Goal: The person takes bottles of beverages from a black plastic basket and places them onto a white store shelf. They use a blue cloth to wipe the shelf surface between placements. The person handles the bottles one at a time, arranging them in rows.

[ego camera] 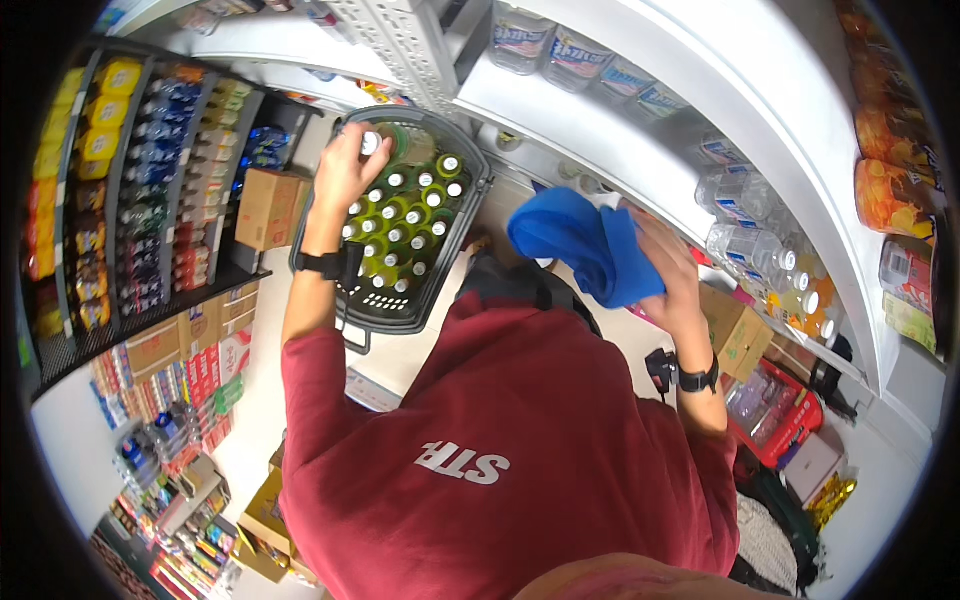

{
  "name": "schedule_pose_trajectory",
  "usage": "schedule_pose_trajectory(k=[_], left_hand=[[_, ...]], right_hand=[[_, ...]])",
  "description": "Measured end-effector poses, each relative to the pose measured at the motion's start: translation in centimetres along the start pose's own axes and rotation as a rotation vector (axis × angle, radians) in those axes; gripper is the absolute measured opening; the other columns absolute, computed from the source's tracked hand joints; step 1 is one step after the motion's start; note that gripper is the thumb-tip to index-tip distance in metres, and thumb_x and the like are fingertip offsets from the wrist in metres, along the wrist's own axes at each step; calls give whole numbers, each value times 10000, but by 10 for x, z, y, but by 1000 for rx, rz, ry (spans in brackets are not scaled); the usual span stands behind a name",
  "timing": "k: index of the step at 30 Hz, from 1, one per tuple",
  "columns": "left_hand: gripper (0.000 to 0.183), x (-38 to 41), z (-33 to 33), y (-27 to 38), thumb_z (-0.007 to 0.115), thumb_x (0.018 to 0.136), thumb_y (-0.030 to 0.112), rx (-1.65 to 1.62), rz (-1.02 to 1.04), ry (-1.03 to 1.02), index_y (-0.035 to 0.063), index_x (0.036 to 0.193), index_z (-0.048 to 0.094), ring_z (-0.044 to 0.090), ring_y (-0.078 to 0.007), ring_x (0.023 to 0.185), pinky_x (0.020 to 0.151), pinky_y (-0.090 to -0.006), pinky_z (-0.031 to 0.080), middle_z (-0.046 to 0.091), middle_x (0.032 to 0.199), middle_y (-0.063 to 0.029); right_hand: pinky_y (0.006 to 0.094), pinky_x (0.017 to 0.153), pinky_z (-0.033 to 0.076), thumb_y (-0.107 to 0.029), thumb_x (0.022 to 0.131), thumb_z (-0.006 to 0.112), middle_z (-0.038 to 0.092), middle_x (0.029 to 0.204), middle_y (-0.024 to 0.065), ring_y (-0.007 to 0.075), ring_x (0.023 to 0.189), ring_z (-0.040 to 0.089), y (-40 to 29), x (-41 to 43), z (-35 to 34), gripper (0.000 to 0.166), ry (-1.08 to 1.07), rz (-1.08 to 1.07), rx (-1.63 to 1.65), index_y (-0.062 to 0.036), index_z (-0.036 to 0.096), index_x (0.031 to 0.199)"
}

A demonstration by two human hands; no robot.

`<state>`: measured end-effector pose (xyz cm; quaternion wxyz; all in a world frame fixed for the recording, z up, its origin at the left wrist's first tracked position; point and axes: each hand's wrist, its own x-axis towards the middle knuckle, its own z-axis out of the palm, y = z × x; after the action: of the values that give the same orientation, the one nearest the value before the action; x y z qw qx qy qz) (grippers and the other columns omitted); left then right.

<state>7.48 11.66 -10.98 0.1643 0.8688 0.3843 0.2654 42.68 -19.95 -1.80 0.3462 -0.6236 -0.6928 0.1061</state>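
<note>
My left hand (347,166) is closed around a white-capped bottle (371,143) at the upper left of a dark plastic shopping basket (420,321). Inside the basket stand several green bottles (395,235) with white caps, close together and upright. A larger greenish container (411,142) is partly visible near their far end. My right hand (671,262) grips a folded blue cloth (589,244) in front of the white shelf, to the right of the basket. The fingertips behind the cloth are hidden.
A white shelf (570,112) with clear plastic bottles (750,251) curves along the front and right. At left stands a black rack (150,319) of packaged drinks, with a cardboard box (264,210) beside the basket. More cartons (739,330) and a red box (772,412) lie at right.
</note>
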Motion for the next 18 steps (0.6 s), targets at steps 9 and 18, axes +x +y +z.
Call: schedule_pose_trajectory(k=[9, 18], left_hand=[[177, 44, -177, 219, 753, 843, 139, -96, 350, 215, 20, 855, 623, 658, -183, 669, 622, -304, 494, 649, 754, -113], [244, 56, -190, 307, 808, 778, 208, 139, 435, 505, 54, 901, 666, 670, -233, 697, 648, -309, 513, 685, 799, -105]], right_hand=[[494, 1119, 427, -240, 754, 839, 448, 1518, 269, 451, 1366, 496, -62, 98, 12, 805, 116, -296, 477, -21, 505, 1454], [508, 1072, 490, -283, 760, 797, 465, 1514, 282, 448, 1307, 564, -105, 120, -37, 549, 562, -681, 254, -120, 691, 1274]])
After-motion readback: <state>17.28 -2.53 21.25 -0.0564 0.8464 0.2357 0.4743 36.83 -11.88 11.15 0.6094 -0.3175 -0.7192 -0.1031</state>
